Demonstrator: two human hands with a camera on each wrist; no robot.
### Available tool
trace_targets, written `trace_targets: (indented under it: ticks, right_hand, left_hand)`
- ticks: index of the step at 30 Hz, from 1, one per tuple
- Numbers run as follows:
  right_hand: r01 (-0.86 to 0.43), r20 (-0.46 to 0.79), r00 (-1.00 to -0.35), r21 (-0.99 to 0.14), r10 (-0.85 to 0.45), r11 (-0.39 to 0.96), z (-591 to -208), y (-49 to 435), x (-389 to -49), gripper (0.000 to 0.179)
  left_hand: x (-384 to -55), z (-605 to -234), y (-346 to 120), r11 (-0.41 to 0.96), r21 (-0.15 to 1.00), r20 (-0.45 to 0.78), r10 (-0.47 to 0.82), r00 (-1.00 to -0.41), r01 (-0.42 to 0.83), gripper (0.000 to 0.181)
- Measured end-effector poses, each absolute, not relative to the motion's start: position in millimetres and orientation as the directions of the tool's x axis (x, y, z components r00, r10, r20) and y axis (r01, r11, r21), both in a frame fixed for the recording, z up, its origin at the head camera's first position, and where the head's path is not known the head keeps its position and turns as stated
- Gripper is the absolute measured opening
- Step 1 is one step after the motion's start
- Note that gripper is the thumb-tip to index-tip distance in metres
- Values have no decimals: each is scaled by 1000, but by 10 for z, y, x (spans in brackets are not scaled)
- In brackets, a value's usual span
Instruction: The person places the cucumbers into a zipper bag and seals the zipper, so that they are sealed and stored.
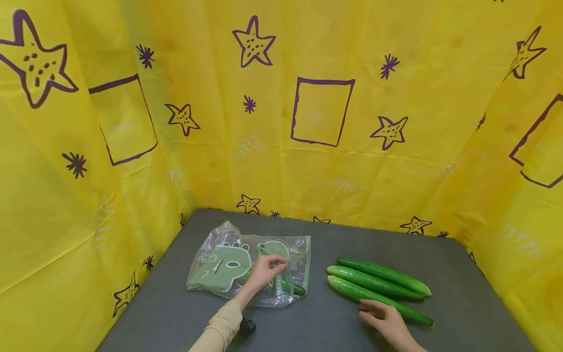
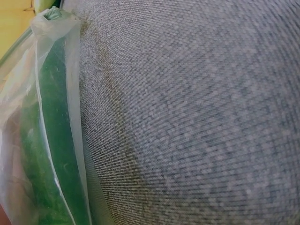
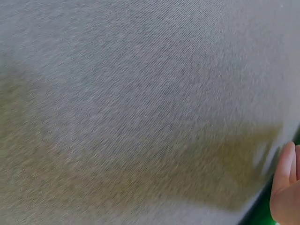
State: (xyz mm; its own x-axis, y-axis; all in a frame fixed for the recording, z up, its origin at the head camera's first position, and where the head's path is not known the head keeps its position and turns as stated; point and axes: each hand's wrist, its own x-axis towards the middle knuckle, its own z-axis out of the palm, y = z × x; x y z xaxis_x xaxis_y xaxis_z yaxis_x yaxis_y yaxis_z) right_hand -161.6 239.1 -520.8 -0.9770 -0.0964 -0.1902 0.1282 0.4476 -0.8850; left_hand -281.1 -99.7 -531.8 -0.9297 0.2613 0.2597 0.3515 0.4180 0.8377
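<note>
A clear zip bag (image 1: 206,259) printed with a green cartoon figure lies on the left of the table, with one cucumber (image 2: 55,93) inside. Over its right part, my left hand (image 1: 263,273) has bent fingers and appears to pinch the upper film; the exact contact is hard to see. Three long green cucumbers lie side by side at the right: a far one (image 1: 382,274), a middle one (image 1: 374,282) and a near one (image 1: 352,288). My right hand (image 1: 387,322) is at the near cucumber, fingers loosely extended along its front side and nothing gripped.
The grey table (image 1: 316,322) is bordered by a yellow curtain (image 1: 334,190) with stars and squares on the back and both sides. A small black object (image 1: 248,328) shows beside the left wrist, partly hidden by the sleeve.
</note>
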Motion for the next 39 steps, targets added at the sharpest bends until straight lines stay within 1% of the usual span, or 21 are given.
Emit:
trace_targets:
  ticks: [8, 11, 19, 24, 29, 32, 36, 39]
  right_hand:
    - [165, -187, -982, -870, -1, 466, -5094, 2615, -1573, 47]
    - [230, -236, -971, -850, 48, 473, -5025, 2706, -1591, 51]
    - [297, -283, -954, -831, 103, 470, -4901, 2974, -1602, 59]
    - [363, -332, -931, -811, 149, 459, -4853, 3153, -1620, 69]
    - [380, -326, -925, -755, 196, 535, -4801, 3359, -1633, 78]
    - [395, -327, -918, -736, 223, 550, -4794, 3482, -1642, 82]
    - [439, -367, -898, -745, 242, 501, -4813, 3627, -1669, 86]
    - [455, -386, -890, -740, 242, 495, -4842, 3713, -1676, 85]
  left_hand:
    - [-2810, -5322, -989, 413, 845, 249, 261, -933, 341, 13]
    - [-2809, -5327, -984, 417, 845, 242, 259, -935, 334, 13]
    - [-2805, -5318, -988, 407, 845, 251, 274, -929, 348, 13]
    - [-2798, -5311, -998, 408, 843, 253, 275, -927, 351, 13]
    - [-2793, -5306, -999, 410, 845, 244, 279, -929, 345, 13]
    - [-2791, -5301, -1000, 416, 844, 234, 281, -931, 338, 13]
    - [-2789, -5301, -1005, 412, 846, 233, 286, -930, 339, 14]
    - [-2788, -5300, -1008, 408, 846, 239, 287, -928, 344, 13]
